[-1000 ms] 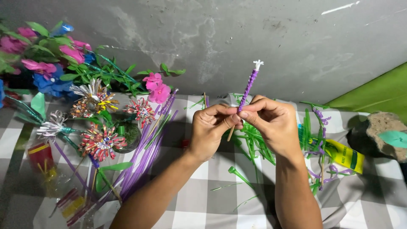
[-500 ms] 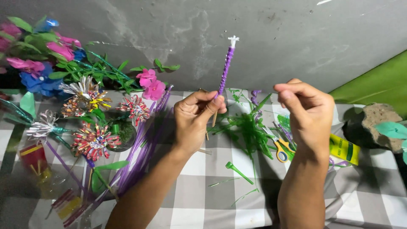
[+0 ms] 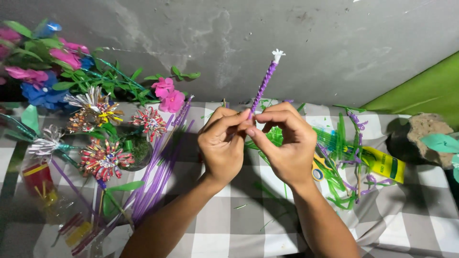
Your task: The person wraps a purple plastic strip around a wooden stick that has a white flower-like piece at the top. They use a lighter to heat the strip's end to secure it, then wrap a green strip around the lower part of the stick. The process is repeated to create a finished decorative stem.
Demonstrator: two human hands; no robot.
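My left hand and my right hand meet in the middle of the view, both pinching the lower end of a purple spiral-wrapped stick. The stick stands nearly upright, leaning right, with a small white tip at its top. My fingertips touch around its base, which is hidden between them. Below my hands lies a grey-and-white checked cloth.
A bundle of purple straws lies left of my left hand. Handmade foil flowers and pink and blue flowers fill the left side. Green straw scraps, scissors and a yellow tube lie to the right.
My right hand had drawn away to the right half a second ago; now it is back at the stick beside my left hand. The stick stays upright.
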